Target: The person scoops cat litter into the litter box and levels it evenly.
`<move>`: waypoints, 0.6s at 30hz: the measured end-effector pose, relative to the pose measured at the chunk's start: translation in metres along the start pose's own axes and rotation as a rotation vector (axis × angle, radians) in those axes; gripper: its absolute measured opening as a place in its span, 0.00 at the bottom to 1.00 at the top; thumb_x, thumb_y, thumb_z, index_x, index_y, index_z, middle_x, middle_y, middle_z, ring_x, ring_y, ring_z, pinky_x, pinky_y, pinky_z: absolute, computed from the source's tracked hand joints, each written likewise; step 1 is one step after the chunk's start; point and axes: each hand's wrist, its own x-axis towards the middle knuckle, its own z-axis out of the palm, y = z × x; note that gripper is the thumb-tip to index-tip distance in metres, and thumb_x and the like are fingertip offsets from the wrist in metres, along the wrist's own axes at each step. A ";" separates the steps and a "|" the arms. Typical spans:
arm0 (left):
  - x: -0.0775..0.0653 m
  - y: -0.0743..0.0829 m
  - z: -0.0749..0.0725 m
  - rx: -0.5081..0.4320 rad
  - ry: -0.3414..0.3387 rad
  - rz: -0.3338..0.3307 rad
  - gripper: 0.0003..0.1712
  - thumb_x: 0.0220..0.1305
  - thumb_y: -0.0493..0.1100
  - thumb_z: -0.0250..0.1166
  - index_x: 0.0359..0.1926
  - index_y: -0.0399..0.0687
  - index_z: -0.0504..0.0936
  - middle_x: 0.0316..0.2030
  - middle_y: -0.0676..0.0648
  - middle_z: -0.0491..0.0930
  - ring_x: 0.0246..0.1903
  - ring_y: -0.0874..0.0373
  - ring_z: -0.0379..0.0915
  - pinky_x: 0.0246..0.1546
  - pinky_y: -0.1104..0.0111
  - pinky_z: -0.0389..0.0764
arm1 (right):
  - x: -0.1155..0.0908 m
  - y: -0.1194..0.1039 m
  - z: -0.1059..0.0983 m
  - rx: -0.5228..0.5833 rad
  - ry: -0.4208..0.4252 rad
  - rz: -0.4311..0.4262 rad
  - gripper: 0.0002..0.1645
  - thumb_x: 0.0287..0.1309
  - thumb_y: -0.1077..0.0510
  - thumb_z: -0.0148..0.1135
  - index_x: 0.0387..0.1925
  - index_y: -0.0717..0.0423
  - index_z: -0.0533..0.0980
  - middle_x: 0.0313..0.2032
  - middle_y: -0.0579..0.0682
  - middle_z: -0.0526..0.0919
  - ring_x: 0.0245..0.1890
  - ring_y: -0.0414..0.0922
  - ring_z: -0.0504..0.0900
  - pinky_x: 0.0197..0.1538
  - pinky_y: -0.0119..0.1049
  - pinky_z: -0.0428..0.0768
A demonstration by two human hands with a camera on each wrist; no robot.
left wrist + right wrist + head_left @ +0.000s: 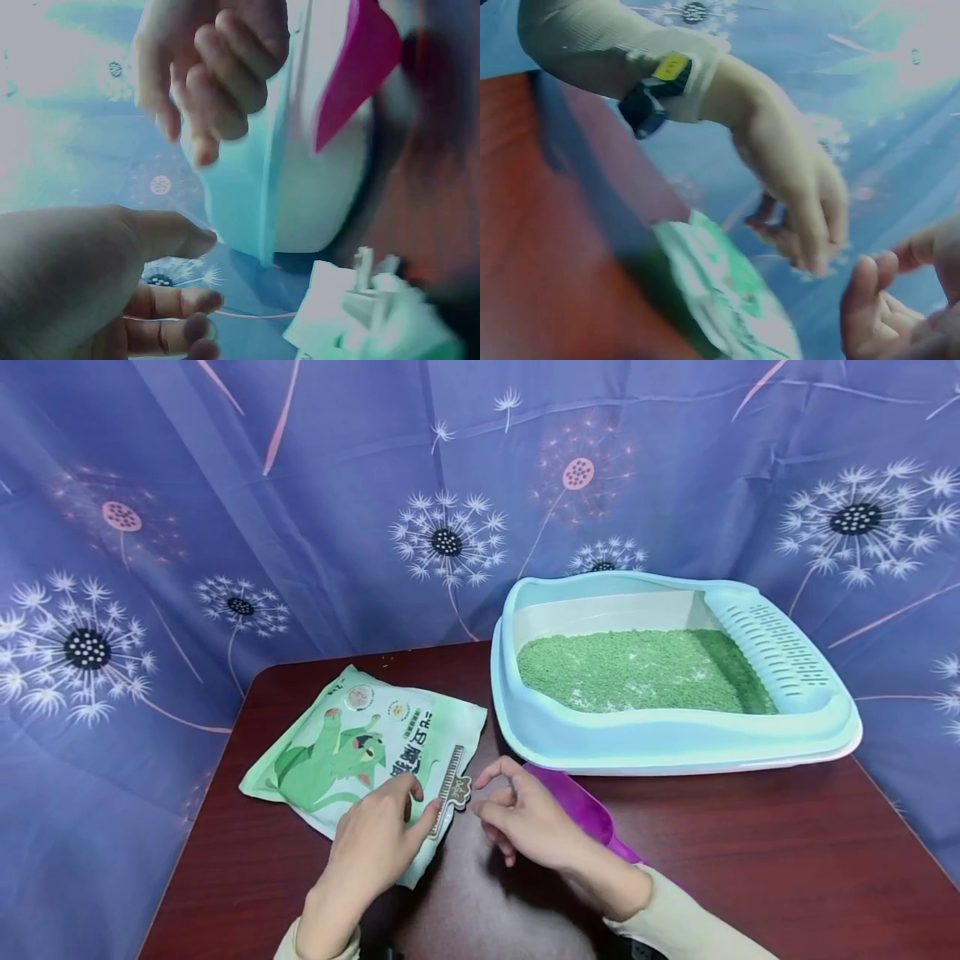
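Note:
A pale green bag of cat litter (330, 768) lies flat at the left of the table, printed with a green cat. Across its right end runs a sealing clip (454, 785) with a brown animal-shaped tab. My left hand (378, 835) hovers over the bag's near right part, thumb beside the clip, fingers loosely bent. In the left wrist view nothing is between the left fingers (172, 300). Just right of the clip is my right hand (528, 822), fingers loosely curled around nothing. Under the right forearm, partly hidden, lies a purple scoop (581, 810).
A light blue litter box (637, 735) stands at the back right, with green litter (630, 668) inside and a slotted step (780, 647) on its right. A dandelion-print curtain (337, 510) hangs behind the dark red-brown table (810, 843).

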 end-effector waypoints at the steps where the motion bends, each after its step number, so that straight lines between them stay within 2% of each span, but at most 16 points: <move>1: 0.003 0.000 -0.003 -0.019 0.016 0.003 0.12 0.59 0.59 0.65 0.34 0.59 0.76 0.18 0.60 0.67 0.17 0.65 0.62 0.16 0.69 0.61 | -0.003 -0.004 -0.007 -0.030 -0.015 -0.015 0.15 0.63 0.62 0.57 0.48 0.55 0.65 0.17 0.50 0.74 0.10 0.41 0.70 0.15 0.40 0.76; 5: 0.014 -0.002 -0.019 -0.071 0.086 0.017 0.16 0.61 0.59 0.64 0.44 0.58 0.77 0.30 0.57 0.74 0.27 0.63 0.70 0.23 0.68 0.67 | -0.017 -0.019 -0.044 -0.093 -0.049 -0.076 0.16 0.64 0.62 0.57 0.51 0.56 0.65 0.22 0.55 0.75 0.12 0.41 0.72 0.17 0.43 0.78; 9: 0.030 -0.001 -0.039 -0.114 0.139 0.050 0.25 0.64 0.62 0.59 0.55 0.55 0.75 0.43 0.52 0.78 0.41 0.55 0.75 0.34 0.60 0.75 | -0.029 -0.044 -0.087 -0.162 -0.007 -0.157 0.16 0.65 0.62 0.56 0.53 0.57 0.65 0.25 0.63 0.76 0.14 0.46 0.74 0.19 0.44 0.78; 13: 0.053 0.004 -0.059 -0.166 0.168 0.104 0.32 0.67 0.65 0.53 0.65 0.54 0.70 0.57 0.49 0.74 0.57 0.50 0.71 0.53 0.51 0.72 | -0.034 -0.078 -0.128 -0.308 0.137 -0.217 0.14 0.65 0.59 0.58 0.51 0.54 0.68 0.28 0.63 0.78 0.19 0.52 0.76 0.22 0.43 0.79; 16: 0.072 0.008 -0.070 -0.188 0.184 0.129 0.35 0.68 0.65 0.51 0.70 0.55 0.64 0.66 0.47 0.67 0.65 0.46 0.62 0.61 0.47 0.66 | -0.030 -0.101 -0.156 -0.448 0.304 -0.238 0.14 0.66 0.54 0.58 0.50 0.52 0.70 0.33 0.57 0.79 0.23 0.50 0.78 0.25 0.41 0.80; 18: 0.085 0.011 -0.075 -0.182 0.185 0.132 0.37 0.69 0.66 0.49 0.72 0.57 0.61 0.70 0.48 0.61 0.69 0.45 0.56 0.64 0.46 0.62 | -0.023 -0.113 -0.173 -0.538 0.414 -0.228 0.18 0.66 0.49 0.57 0.53 0.51 0.70 0.38 0.53 0.78 0.27 0.47 0.78 0.27 0.38 0.80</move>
